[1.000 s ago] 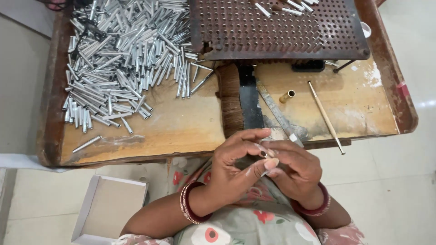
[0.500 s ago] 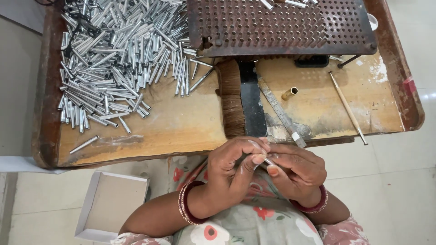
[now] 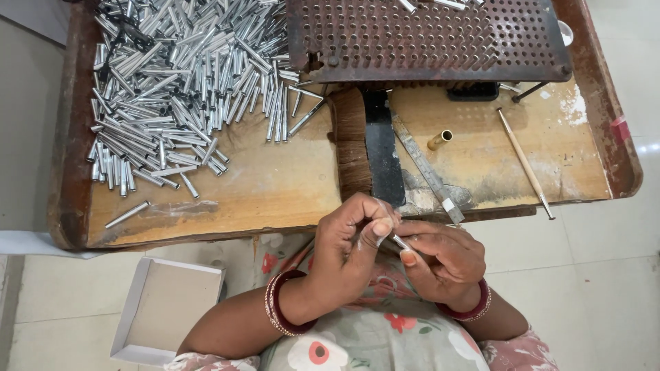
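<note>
Your left hand (image 3: 350,240) and right hand (image 3: 440,257) pinch one small metal tube (image 3: 401,242) at six o'clock: light, stiff, slick; grip its ends.

One perforated plate (image 3: 426,34), one brass tube (image 3: 440,140), one cardboard box (image 3: 168,309), two hands.

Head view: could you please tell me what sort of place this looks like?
Probably a small hand-assembly workshop. A worn wooden tray holds a heap of metal tubes and a perforated plate, and both hands, left and right, work one small tube.
</note>
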